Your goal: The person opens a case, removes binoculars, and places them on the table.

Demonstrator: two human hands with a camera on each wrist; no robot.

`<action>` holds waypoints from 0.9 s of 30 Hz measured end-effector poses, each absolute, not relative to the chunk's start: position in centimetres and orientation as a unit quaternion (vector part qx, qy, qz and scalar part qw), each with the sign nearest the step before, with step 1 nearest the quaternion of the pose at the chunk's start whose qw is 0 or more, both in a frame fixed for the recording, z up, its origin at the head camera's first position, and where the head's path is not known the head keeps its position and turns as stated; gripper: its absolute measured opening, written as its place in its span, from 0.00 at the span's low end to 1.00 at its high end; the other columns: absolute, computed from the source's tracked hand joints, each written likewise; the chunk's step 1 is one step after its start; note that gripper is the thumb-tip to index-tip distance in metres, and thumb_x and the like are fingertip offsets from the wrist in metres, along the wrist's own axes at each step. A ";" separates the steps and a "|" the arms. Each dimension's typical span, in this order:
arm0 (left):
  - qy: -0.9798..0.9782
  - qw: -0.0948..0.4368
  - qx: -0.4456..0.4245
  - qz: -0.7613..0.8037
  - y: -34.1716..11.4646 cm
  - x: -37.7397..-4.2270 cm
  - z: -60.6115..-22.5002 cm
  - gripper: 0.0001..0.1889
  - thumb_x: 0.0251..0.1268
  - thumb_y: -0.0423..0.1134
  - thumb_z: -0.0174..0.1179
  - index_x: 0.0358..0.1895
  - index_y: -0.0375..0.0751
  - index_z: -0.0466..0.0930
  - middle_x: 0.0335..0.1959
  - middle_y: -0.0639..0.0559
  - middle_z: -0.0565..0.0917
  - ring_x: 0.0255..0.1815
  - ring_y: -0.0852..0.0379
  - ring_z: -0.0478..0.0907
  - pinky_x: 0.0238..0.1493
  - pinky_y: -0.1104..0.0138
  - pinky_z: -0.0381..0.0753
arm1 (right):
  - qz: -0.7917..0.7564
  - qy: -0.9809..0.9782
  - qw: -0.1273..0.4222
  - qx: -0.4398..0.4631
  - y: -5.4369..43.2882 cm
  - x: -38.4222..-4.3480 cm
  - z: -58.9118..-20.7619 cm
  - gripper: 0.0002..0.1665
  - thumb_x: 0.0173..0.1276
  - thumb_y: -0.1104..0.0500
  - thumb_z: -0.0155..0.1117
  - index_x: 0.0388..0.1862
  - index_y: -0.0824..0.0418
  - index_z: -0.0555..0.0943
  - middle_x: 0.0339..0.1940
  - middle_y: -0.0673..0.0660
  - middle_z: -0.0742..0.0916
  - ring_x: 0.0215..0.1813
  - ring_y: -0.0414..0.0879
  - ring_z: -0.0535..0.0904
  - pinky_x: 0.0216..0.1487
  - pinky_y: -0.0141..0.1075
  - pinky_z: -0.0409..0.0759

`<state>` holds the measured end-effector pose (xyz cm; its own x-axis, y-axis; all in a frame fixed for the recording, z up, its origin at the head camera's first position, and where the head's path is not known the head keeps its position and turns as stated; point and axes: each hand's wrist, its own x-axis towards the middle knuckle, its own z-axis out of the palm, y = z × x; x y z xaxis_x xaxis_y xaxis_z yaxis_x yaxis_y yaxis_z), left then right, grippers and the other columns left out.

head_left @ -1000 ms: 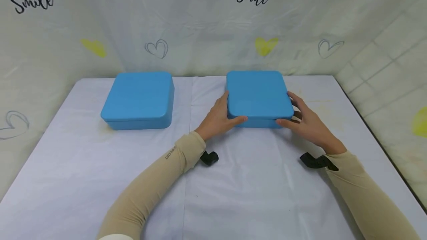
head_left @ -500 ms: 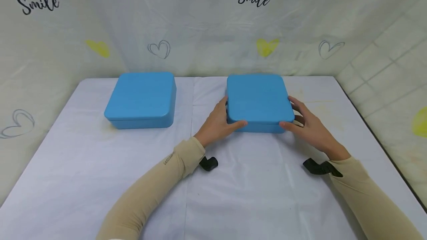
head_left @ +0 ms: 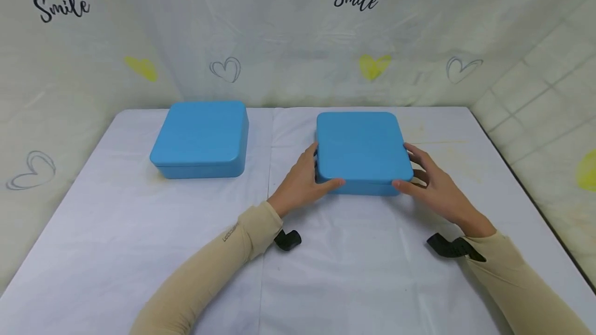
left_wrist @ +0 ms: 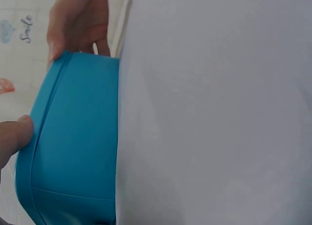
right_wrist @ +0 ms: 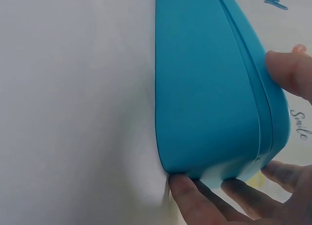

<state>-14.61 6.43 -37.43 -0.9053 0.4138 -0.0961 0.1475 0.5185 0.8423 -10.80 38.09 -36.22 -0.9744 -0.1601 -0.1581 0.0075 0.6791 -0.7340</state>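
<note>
A blue lidded box [head_left: 363, 146] with rounded corners lies flat on the white tablecloth, right of the middle. My left hand [head_left: 302, 182] grips its near left corner, thumb on the front lid edge and fingers along the left side. Mirroring that, my right hand [head_left: 442, 195] holds the near right corner; the right wrist view shows its thumb [right_wrist: 291, 73] at the lid rim and several fingers against the side. In the left wrist view the lid seam of the box [left_wrist: 75, 127] looks closed. What is inside stays hidden.
A second, similar blue box [head_left: 200, 133] with its lid on sits at the back left of the table, apart from both hands. Behind the table [head_left: 354, 273] hangs a pale curtain [head_left: 288, 30] printed with hearts and "Smile". Black straps [head_left: 456, 247] show at both cuffs.
Both hands have slid the box at the right toward the person, away from the table's back edge. The left box stays in place; the camera view has shifted slightly.
</note>
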 end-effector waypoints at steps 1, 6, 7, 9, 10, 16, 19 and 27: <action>0.859 0.143 0.165 0.463 6.4 -14.5 -37.4 0.57 0.67 0.59 0.67 0.85 0.41 0.37 0.86 0.45 0.51 0.86 0.48 0.55 0.83 0.51 0.62 | -0.401 0.909 0.106 -0.045 38.1 -10.6 -36.2 0.57 0.75 0.44 0.66 0.86 0.34 0.37 0.87 0.64 0.54 0.81 0.73 0.62 0.72 0.70 0.68; 0.855 0.141 0.173 0.469 6.0 -13.8 -37.6 0.58 0.66 0.59 0.68 0.85 0.40 0.37 0.87 0.45 0.50 0.87 0.48 0.54 0.83 0.50 0.62 | -0.403 0.908 0.102 -0.053 37.9 -9.9 -36.3 0.57 0.75 0.46 0.66 0.86 0.34 0.38 0.87 0.64 0.54 0.80 0.73 0.64 0.72 0.67 0.69; 0.854 0.142 0.175 0.469 5.9 -13.7 -37.5 0.58 0.66 0.58 0.68 0.85 0.40 0.36 0.87 0.45 0.50 0.87 0.48 0.54 0.83 0.50 0.62 | -0.403 0.908 0.101 -0.054 37.9 -9.7 -36.4 0.57 0.75 0.46 0.66 0.86 0.34 0.38 0.87 0.64 0.54 0.79 0.73 0.64 0.72 0.65 0.69; 0.852 0.143 0.178 0.471 5.8 -13.4 -37.5 0.58 0.66 0.58 0.68 0.85 0.40 0.37 0.87 0.45 0.50 0.87 0.48 0.54 0.83 0.51 0.62 | -0.399 0.910 0.097 -0.055 37.8 -9.3 -36.4 0.56 0.75 0.46 0.66 0.86 0.34 0.39 0.87 0.64 0.56 0.79 0.72 0.66 0.72 0.52 0.77; 0.851 0.143 0.179 0.473 5.7 -13.2 -37.5 0.58 0.66 0.58 0.68 0.85 0.40 0.37 0.87 0.45 0.50 0.87 0.48 0.54 0.83 0.50 0.62 | -0.400 0.910 0.096 -0.056 37.8 -9.1 -36.4 0.56 0.75 0.46 0.66 0.86 0.33 0.39 0.87 0.63 0.56 0.79 0.72 0.66 0.71 0.44 0.79; 0.846 0.147 0.181 0.479 5.4 -12.3 -37.5 0.58 0.66 0.58 0.68 0.85 0.40 0.37 0.87 0.44 0.50 0.86 0.47 0.56 0.82 0.50 0.64 | -0.402 0.909 0.088 -0.067 37.6 -8.1 -36.4 0.55 0.75 0.47 0.67 0.86 0.33 0.40 0.86 0.63 0.57 0.78 0.71 0.68 0.59 0.17 0.77; 0.845 0.149 0.182 0.481 5.3 -12.0 -37.4 0.57 0.66 0.58 0.68 0.85 0.40 0.38 0.86 0.44 0.51 0.85 0.46 0.58 0.81 0.51 0.66 | -0.400 0.910 0.087 -0.068 37.6 -7.8 -36.4 0.55 0.74 0.47 0.67 0.86 0.33 0.41 0.86 0.62 0.58 0.77 0.71 0.68 0.57 0.13 0.74; 0.808 0.190 0.157 0.535 4.6 -10.9 -37.3 0.56 0.66 0.53 0.70 0.85 0.46 0.37 0.86 0.48 0.50 0.84 0.48 0.62 0.74 0.54 0.75 | -0.405 0.907 0.083 -0.083 37.3 -6.8 -36.3 0.55 0.74 0.50 0.68 0.86 0.35 0.43 0.85 0.64 0.59 0.76 0.72 0.69 0.58 0.16 0.77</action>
<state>-10.85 4.65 -37.26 -0.8786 0.4569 -0.1387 0.0513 0.3791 0.9239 -6.84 37.28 -36.34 -0.9725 -0.2176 -0.0830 -0.0835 0.6586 -0.7479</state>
